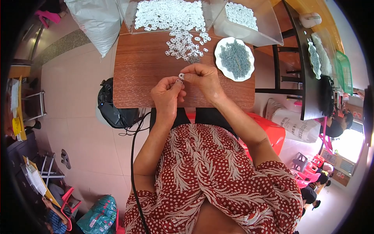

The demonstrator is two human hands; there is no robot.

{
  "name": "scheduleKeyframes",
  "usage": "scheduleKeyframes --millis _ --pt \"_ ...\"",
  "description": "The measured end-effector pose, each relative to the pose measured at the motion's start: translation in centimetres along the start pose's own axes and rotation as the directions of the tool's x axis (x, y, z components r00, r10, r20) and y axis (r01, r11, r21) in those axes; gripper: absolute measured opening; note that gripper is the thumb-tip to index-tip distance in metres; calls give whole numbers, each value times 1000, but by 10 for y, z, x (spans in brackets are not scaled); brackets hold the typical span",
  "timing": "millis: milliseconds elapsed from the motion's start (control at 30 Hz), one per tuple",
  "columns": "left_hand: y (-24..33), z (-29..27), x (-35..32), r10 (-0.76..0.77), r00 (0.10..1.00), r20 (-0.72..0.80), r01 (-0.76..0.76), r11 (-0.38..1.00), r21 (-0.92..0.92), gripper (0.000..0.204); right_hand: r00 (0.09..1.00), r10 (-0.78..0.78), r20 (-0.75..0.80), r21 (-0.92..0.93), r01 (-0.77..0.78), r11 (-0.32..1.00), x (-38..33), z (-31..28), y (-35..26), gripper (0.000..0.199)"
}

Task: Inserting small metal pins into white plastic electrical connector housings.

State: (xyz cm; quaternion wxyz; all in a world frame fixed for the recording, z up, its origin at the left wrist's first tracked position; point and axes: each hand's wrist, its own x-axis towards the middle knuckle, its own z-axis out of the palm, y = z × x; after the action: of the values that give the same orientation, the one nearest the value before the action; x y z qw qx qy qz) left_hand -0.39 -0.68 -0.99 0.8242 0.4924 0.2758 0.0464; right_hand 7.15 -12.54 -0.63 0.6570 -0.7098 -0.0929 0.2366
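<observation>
Small white plastic ring pinched in right hand fingers, left hand fingers closed on its lower edge, over the bench. Loose white rings just beyond the fingers; white plate of grey metal bits right of them.

metal bits on white plate too small to tell.

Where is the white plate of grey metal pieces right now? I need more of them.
In the head view, the white plate sits on the right side of the wooden table, just beyond the right hand and right of the loose white plastic pieces.
</observation>
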Motion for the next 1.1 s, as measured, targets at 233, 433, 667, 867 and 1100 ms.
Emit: scheduleKeyframes --millis 233,433,667,867,1100 --pt "0 1 0 47 999 8 -47 999 10 12 987 -135 -86 -55 131 990 -5 9 -2 6" --pt "-3 5 -2 126 992 21 -126 992 23 18 965 -237 -110 -170 217 961 -8 10 10 10" --pt "-6 5 0 130 991 39 -130 992 -3 21 934 -352 -57 -256 327 910 -7 7 12 13" --pt "-6 6 0 139 989 42 -139 990 -4 24 957 -288 -33 -242 272 931 -7 8 7 12" --pt "1 8 0 101 995 25 -100 995 -31 25 896 -441 48 -432 416 800 -3 4 3 13"
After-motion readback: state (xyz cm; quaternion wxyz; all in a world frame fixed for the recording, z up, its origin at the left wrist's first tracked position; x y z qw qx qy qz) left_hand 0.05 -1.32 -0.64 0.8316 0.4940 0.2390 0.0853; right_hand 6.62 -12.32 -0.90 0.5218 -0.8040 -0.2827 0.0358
